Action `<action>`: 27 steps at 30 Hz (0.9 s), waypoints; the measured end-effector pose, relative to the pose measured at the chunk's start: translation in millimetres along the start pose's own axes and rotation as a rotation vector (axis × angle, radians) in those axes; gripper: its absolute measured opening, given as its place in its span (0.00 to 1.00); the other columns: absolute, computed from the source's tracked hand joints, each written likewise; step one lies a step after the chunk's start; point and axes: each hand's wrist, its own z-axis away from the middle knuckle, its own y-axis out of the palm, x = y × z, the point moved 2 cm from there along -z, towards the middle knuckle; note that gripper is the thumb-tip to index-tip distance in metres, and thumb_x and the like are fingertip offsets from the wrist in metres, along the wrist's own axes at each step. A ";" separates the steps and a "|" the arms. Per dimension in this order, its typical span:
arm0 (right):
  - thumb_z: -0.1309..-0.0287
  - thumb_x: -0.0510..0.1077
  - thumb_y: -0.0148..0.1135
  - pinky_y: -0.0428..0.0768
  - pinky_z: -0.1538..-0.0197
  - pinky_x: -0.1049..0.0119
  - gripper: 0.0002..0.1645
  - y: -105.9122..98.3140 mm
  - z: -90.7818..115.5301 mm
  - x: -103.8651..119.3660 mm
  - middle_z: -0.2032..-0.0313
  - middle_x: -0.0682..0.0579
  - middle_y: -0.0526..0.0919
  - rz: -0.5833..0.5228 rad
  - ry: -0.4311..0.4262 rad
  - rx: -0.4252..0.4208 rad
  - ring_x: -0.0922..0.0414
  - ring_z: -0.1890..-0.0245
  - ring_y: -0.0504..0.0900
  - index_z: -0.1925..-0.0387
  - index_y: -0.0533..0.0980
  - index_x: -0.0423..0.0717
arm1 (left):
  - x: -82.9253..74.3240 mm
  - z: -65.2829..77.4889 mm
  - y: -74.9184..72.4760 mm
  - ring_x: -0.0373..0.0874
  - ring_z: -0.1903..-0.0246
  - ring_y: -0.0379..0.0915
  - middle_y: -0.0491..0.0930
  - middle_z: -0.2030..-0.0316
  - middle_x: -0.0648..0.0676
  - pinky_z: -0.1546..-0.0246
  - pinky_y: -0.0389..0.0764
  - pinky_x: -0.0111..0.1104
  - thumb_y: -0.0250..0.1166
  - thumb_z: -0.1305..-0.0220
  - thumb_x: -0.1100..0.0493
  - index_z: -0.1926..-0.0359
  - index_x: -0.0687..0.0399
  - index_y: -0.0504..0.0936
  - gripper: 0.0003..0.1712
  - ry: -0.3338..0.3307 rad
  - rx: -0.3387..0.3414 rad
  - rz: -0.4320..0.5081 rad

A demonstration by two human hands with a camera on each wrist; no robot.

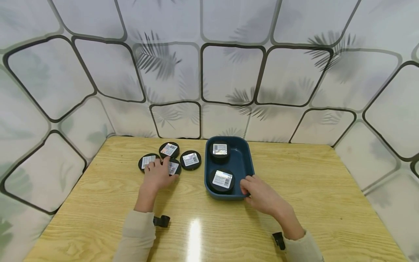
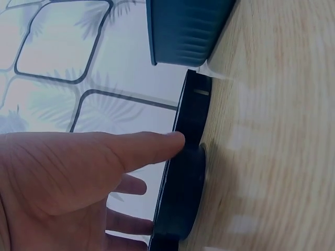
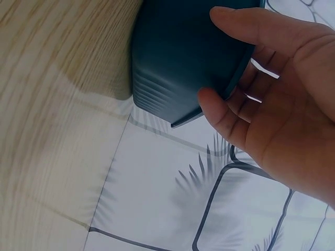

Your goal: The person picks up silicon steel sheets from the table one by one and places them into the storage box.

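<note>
My left hand (image 1: 158, 174) reaches over a flat round black container (image 1: 174, 167) with a white label and partly covers it. In the left wrist view the thumb (image 2: 167, 144) is at the edge of one dark container (image 2: 180, 193), with the fingers spread behind. With the right hand (image 1: 263, 194) I hold the front right corner of a dark blue tray (image 1: 242, 156), fingers over its rim; the right wrist view shows the thumb (image 3: 230, 18) against the tray's outer wall (image 3: 178, 57). Two labelled black containers, one at the back (image 1: 220, 150) and one in front (image 1: 222, 180), lie inside the tray.
Around the left hand lie more black containers: one at the left (image 1: 146, 162), one behind (image 1: 169, 149) and one to the right (image 1: 191, 160), beside the tray. Everything stands on a wooden table (image 1: 311, 174), with a patterned curtain (image 1: 229, 76) along its far edge.
</note>
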 end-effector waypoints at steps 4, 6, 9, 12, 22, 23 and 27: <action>0.52 0.27 0.67 0.63 0.66 0.66 0.21 -0.1 0.0 0.2 0.73 0.58 0.63 0.001 0.001 -0.002 0.59 0.70 0.60 0.75 0.66 0.51 | -1.1 0.6 -0.1 0.77 0.36 0.55 0.59 0.35 0.78 0.35 0.53 0.65 0.66 0.37 0.45 0.27 0.64 0.56 0.48 -0.014 -0.002 -0.012; 0.52 0.27 0.68 0.63 0.66 0.66 0.21 -0.1 0.1 0.1 0.73 0.58 0.63 0.003 0.003 -0.003 0.59 0.70 0.60 0.75 0.66 0.51 | -1.7 1.0 -0.7 0.77 0.36 0.54 0.59 0.35 0.78 0.35 0.54 0.65 0.66 0.37 0.45 0.26 0.64 0.56 0.48 -0.022 0.001 -0.014; 0.52 0.27 0.68 0.63 0.66 0.66 0.21 0.1 0.4 -0.4 0.73 0.58 0.64 0.001 0.008 -0.006 0.59 0.70 0.60 0.75 0.66 0.51 | -1.9 1.0 -1.0 0.77 0.36 0.54 0.58 0.35 0.78 0.36 0.54 0.66 0.66 0.37 0.46 0.26 0.65 0.55 0.48 -0.029 0.002 -0.007; 0.52 0.27 0.68 0.63 0.66 0.66 0.21 0.3 0.6 -0.8 0.73 0.58 0.64 0.001 0.009 -0.008 0.59 0.70 0.60 0.75 0.66 0.51 | -1.1 0.3 -0.8 0.77 0.36 0.54 0.58 0.35 0.78 0.36 0.54 0.66 0.66 0.37 0.46 0.26 0.65 0.55 0.48 -0.028 -0.001 0.003; 0.51 0.28 0.69 0.63 0.66 0.66 0.21 -0.3 0.4 0.2 0.73 0.58 0.64 0.006 0.005 -0.004 0.59 0.70 0.60 0.75 0.66 0.51 | 4.3 -5.6 7.5 0.76 0.34 0.50 0.55 0.32 0.77 0.34 0.51 0.66 0.67 0.37 0.45 0.27 0.64 0.56 0.48 -0.005 -0.003 0.016; 0.51 0.28 0.69 0.63 0.66 0.66 0.21 -0.2 0.4 0.2 0.73 0.58 0.64 0.005 0.004 -0.004 0.59 0.70 0.60 0.75 0.66 0.51 | 4.6 -5.9 8.1 0.76 0.34 0.50 0.55 0.32 0.77 0.35 0.50 0.66 0.67 0.37 0.45 0.27 0.64 0.56 0.48 0.000 -0.005 0.018; 0.52 0.27 0.68 0.62 0.66 0.66 0.22 1.2 0.2 -0.7 0.74 0.58 0.63 0.010 -0.001 -0.011 0.59 0.71 0.59 0.75 0.65 0.51 | 4.5 -5.5 7.6 0.76 0.33 0.49 0.54 0.32 0.77 0.35 0.49 0.67 0.67 0.37 0.46 0.26 0.64 0.56 0.48 0.010 -0.008 0.019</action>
